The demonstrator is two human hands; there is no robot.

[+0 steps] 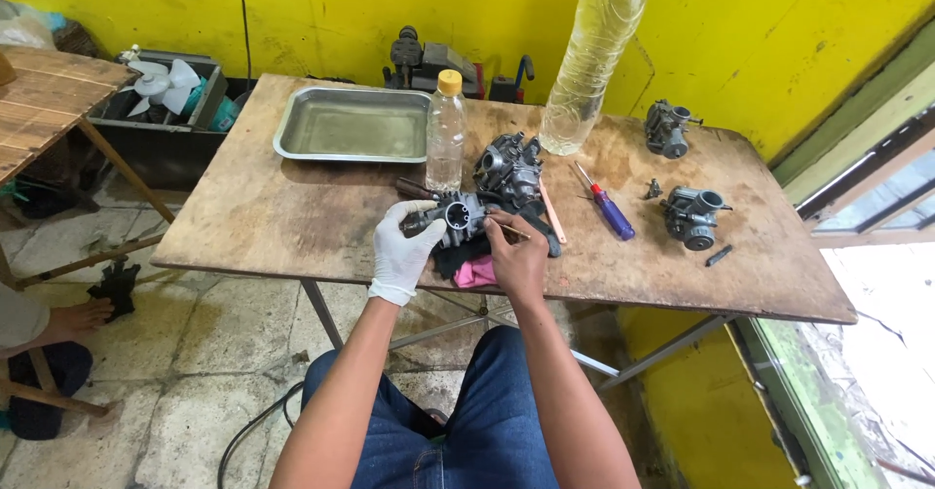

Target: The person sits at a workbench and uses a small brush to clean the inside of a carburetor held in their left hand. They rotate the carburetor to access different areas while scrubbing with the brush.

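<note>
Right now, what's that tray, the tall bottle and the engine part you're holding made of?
The tray looks like bare metal: dull silver with a soft shine. The tall bottle looks like clear plastic, since the yellow wall shows through it. The carburetor in the gloved left hand seems cast metal: grey, matte and lumpy.

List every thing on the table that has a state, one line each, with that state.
Left hand: gloved, gripping the carburetor.
Right hand: bare, holding a thin tool.
Carburetor: held just above the table.
Small bottle: upright, yellow cap on.
Large bottle: leaning on the wall, uncapped as far as visible.
Metal tray: flat, holds shallow liquid.
Screwdriver: lying flat, untouched.
</note>
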